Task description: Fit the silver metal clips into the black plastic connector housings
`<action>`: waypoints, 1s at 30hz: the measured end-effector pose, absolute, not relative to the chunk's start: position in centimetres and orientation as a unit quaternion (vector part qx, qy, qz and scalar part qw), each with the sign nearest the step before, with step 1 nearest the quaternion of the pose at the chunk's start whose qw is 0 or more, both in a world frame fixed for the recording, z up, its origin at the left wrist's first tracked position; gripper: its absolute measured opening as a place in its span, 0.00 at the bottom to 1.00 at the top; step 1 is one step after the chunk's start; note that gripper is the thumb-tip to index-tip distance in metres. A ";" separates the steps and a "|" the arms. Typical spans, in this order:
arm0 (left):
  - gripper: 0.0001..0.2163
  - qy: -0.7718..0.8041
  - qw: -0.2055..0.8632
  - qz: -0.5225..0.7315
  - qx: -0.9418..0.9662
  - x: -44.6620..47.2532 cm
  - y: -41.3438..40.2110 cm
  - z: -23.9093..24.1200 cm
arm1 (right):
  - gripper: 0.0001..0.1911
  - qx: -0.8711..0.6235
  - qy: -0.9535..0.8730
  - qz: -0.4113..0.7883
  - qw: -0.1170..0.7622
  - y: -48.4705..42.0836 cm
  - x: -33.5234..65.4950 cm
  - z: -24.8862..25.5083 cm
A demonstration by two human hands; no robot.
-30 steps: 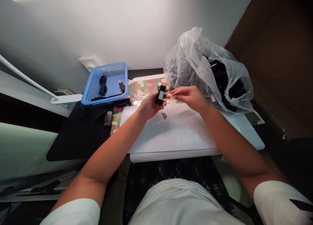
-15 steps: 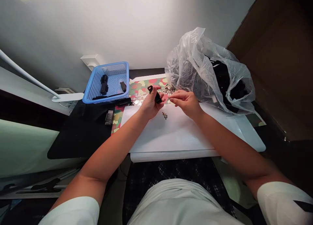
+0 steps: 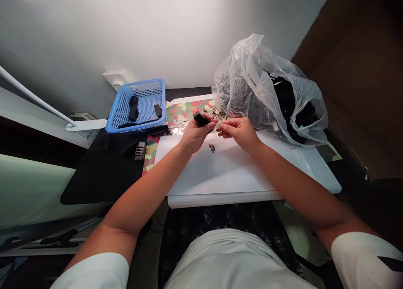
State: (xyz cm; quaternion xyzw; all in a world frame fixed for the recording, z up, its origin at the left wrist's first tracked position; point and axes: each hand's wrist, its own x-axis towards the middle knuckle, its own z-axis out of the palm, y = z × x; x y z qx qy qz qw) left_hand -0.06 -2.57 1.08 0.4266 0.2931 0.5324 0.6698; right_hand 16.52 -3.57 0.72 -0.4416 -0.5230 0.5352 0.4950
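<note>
A black oblong plastic piece [image 3: 200, 119] is gripped in my left hand [image 3: 196, 133], its blocky end pointing up and away. Close by on the right, my right hand [image 3: 240, 132] has its thumb and forefinger pinched together; whatever lies between them is too small to name. The fingertips of both hands nearly meet. Just below them, a little heap of small metal parts [image 3: 212, 147] rests on the white sheet [image 3: 226, 175]. Behind my hands more small metal pieces [image 3: 218, 114] lie scattered on the patterned mat [image 3: 189, 108].
At the left stands a blue mesh basket [image 3: 164, 100] with several black pieces inside. A small ribbed block [image 3: 140, 151] sits on the black tabletop [image 3: 100, 171]. A clear plastic bag [image 3: 242, 83] of black items fills the back right, near a brown cardboard panel [image 3: 352, 83].
My left hand has turned the black piece, so its looped end no longer shows and a blocky end faces up. My right hand stays pinched near it, its lower fingers slightly shifted.
</note>
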 end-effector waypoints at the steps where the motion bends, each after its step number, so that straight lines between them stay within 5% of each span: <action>1: 0.15 0.308 0.659 0.542 0.420 -0.1 -2.5 1.0 | 0.14 -0.447 -0.530 0.522 0.497 -3.5 16.5 0.7; 11: 0.03 0.277 0.749 0.524 0.297 -0.2 -2.5 2.2 | 0.18 -0.450 -0.483 0.558 0.503 -3.6 16.2 0.7; 20: 0.18 0.280 0.716 0.529 0.360 0.3 -3.0 1.9 | 0.18 -0.479 -0.501 0.566 0.448 -3.6 16.3 0.7; 30: 0.14 0.250 0.638 0.556 0.470 0.1 -2.3 0.5 | 0.13 -0.487 -0.511 0.528 0.471 -3.7 16.2 1.0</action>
